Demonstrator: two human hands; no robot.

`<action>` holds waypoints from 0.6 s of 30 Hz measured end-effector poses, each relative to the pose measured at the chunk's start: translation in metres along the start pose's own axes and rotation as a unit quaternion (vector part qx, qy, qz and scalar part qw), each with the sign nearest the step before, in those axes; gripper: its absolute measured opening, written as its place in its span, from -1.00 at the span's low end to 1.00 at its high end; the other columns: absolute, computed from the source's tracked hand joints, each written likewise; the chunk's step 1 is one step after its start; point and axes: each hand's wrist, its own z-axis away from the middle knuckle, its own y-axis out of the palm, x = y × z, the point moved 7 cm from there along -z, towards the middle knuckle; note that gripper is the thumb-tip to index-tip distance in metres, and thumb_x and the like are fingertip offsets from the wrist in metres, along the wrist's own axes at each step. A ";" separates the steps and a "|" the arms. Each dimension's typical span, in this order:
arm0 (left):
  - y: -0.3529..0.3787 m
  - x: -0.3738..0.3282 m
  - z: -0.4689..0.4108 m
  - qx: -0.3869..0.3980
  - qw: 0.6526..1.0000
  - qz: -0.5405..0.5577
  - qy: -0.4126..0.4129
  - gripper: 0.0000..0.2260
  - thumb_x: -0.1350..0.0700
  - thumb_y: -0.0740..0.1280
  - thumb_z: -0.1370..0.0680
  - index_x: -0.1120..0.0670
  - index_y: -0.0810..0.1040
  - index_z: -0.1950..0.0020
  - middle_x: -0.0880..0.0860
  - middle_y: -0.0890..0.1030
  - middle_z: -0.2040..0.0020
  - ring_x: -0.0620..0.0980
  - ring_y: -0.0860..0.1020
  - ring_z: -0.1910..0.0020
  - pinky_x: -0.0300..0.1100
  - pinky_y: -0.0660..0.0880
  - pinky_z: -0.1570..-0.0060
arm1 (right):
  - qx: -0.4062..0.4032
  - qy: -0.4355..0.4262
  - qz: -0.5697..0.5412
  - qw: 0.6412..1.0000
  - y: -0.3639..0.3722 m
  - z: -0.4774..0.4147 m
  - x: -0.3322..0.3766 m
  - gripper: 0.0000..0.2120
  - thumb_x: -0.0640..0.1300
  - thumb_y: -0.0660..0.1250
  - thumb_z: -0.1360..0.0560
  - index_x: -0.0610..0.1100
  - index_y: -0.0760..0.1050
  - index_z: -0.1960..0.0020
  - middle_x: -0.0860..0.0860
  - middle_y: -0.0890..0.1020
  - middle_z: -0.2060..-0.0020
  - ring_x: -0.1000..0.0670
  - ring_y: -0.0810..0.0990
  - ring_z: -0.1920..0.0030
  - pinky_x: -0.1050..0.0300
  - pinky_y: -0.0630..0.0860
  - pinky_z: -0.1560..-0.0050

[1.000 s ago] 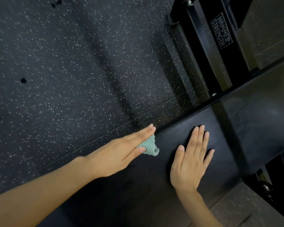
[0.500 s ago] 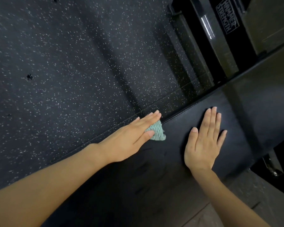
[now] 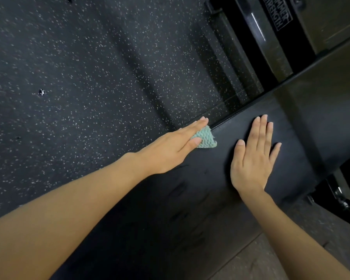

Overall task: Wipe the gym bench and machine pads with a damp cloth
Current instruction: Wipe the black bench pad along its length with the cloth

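My left hand (image 3: 170,150) lies flat, fingers straight, pressing the teal cloth (image 3: 205,138) onto the black bench pad (image 3: 190,209) at its far edge. My right hand (image 3: 255,158) rests flat and empty just to its right. I'd worry the cloth slips over that edge onto the speckled rubber floor (image 3: 79,77), since only my fingers pin it. It looks small and nubbly, with one corner showing. Beyond stands the Hammer Strength frame (image 3: 275,15).

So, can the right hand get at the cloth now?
Probably yes: the right hand lies flat on the bench pad beside the cloth, only bare pad between; the left hand covers all but one corner.
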 end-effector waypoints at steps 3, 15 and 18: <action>-0.002 0.007 0.021 -0.008 1.000 -0.003 -0.007 -0.53 0.03 0.05 -0.71 -0.14 -0.01 -0.60 -0.24 0.07 -0.59 -0.34 0.05 -0.53 -0.42 -0.04 -0.49 | 0.016 -0.009 -0.005 1.000 0.001 0.001 0.000 -0.38 0.03 -0.13 -0.59 -0.09 -0.08 -0.62 0.03 -0.05 -0.61 0.04 -0.16 -0.59 -0.17 -0.21 -0.55; -0.006 0.027 0.069 -0.006 0.999 -0.047 -0.013 -0.52 0.01 0.02 -0.71 -0.14 -0.04 -0.60 -0.26 0.04 -0.59 -0.42 0.01 -0.51 -0.44 -0.06 -0.48 | 0.061 -0.125 0.003 0.990 0.003 0.060 0.034 -0.41 0.04 -0.10 -0.63 -0.13 -0.03 -0.61 -0.01 -0.02 -0.61 0.02 -0.13 -0.59 -0.02 -0.27 -0.53; -0.007 0.030 0.080 -0.011 0.998 -0.055 -0.014 -0.52 0.01 0.04 -0.70 -0.16 -0.05 -0.60 -0.28 0.03 -0.58 -0.44 0.00 -0.50 -0.47 -0.06 -0.46 | 0.065 -0.129 0.000 0.990 0.007 0.082 0.048 -0.41 0.04 -0.08 -0.63 -0.14 -0.02 -0.61 0.00 -0.03 -0.60 0.00 -0.12 -0.60 -0.07 -0.24 -0.54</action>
